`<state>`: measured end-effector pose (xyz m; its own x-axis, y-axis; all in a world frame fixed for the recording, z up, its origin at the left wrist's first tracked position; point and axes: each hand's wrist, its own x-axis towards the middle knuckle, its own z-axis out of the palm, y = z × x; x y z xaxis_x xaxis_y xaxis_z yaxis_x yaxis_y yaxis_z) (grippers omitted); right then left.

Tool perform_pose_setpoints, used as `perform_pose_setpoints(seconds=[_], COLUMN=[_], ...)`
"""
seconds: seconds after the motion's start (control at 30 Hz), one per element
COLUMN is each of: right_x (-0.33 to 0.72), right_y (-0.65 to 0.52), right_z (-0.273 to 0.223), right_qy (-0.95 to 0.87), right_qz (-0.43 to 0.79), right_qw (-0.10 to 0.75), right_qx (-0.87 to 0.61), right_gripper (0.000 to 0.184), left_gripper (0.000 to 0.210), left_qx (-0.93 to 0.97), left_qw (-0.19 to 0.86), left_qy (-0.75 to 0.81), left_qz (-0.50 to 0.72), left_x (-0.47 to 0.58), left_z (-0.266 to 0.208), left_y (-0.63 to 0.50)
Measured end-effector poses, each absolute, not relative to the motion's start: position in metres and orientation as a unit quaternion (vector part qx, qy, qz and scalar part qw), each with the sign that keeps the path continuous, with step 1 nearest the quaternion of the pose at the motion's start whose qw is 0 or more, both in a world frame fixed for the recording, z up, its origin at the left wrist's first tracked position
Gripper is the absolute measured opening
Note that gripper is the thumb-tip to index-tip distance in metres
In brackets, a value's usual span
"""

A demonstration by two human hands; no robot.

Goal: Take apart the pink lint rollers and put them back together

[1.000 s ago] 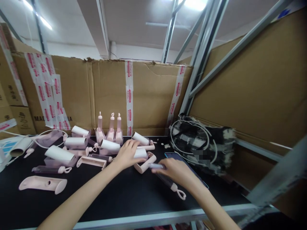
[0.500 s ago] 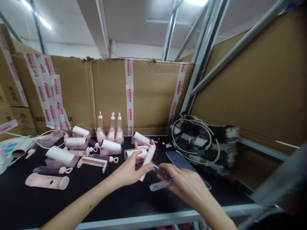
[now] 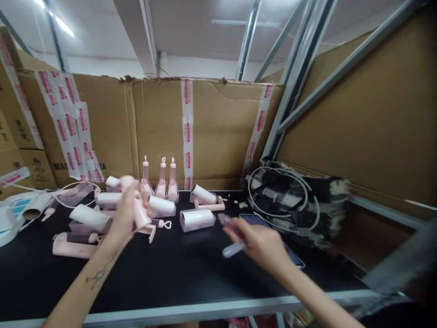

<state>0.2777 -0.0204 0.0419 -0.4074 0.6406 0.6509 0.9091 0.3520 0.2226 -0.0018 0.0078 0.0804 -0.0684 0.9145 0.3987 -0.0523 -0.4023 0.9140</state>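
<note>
My left hand (image 3: 127,214), at left centre above the laid-out parts, is closed around a pale pink plastic lint roller part (image 3: 141,212), blurred by motion. Lower right of centre, my right hand (image 3: 261,243) is closed on a clear plastic piece (image 3: 234,249) that sticks out to its left; the rest of it hides in the fingers. Between the hands lies a white paper roll (image 3: 198,219) in a clear pinkish cover. Under my left forearm a pink lint roller frame (image 3: 73,248) is partly hidden. Another pink frame (image 3: 213,206) rests behind the roll.
Several pink handles with loops (image 3: 163,177) stand upright at the back. White rolls (image 3: 89,216) lie at left, near a white device (image 3: 10,228). On the right are a phone (image 3: 251,219) and a checked cloth bundle (image 3: 283,200) with a white cable. Cardboard (image 3: 157,127) walls the back.
My left hand has moved left and up with the pink part, away from the right hand. My right hand has risen slightly, still holding the clear piece.
</note>
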Motion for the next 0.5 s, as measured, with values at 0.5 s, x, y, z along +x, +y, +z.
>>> perform_pose_setpoints(seconds=[0.5], right_x=[0.266], right_y=[0.034], right_z=[0.034], right_qy=[-0.883], right_qz=[-0.143], right_qw=[0.104], right_qx=[-0.435], right_gripper=[0.019], left_gripper=[0.037], left_qx=[0.901], left_qw=[-0.119], left_qy=[0.38], left_qz=[0.173], left_x=[0.047], left_z=[0.007], left_y=[-0.036])
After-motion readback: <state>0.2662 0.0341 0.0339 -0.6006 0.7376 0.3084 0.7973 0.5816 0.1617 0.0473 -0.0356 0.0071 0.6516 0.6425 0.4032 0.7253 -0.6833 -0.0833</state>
